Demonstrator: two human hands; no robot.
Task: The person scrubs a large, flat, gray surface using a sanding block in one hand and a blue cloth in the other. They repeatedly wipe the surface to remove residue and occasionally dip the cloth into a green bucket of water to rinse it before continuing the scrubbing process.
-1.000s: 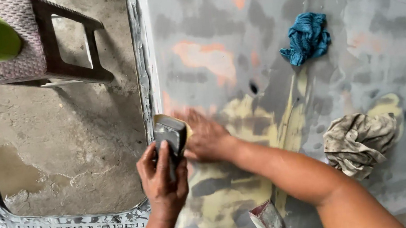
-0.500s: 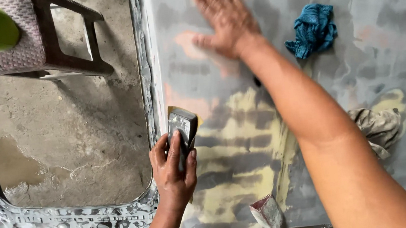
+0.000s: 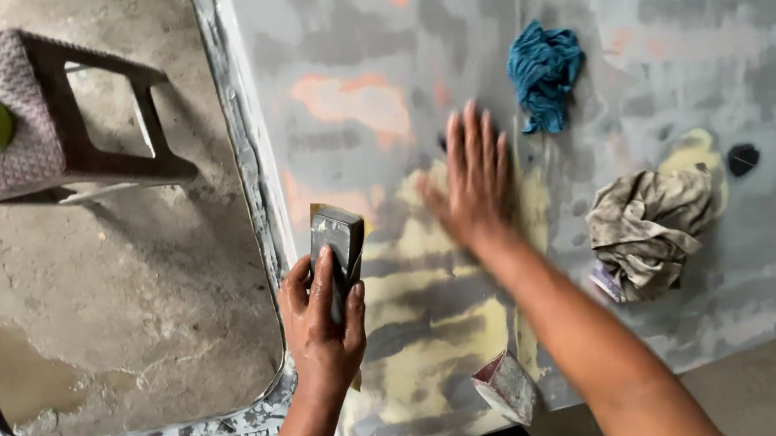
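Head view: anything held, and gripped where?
Left hand holds a dark sanding block by its lower end, fingers wrapped around it. Right hand holds nothing, lying flat on the grey panel.

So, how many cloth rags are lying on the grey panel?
2. A blue rag lies near the top of the panel, above the right hand. A grey-brown rag lies right of that hand. Others may be out of view.

right hand [image 3: 473, 190] | slid back down panel [image 3: 674, 15] | now flat, seemingly on yellow filler [image 3: 429, 242]
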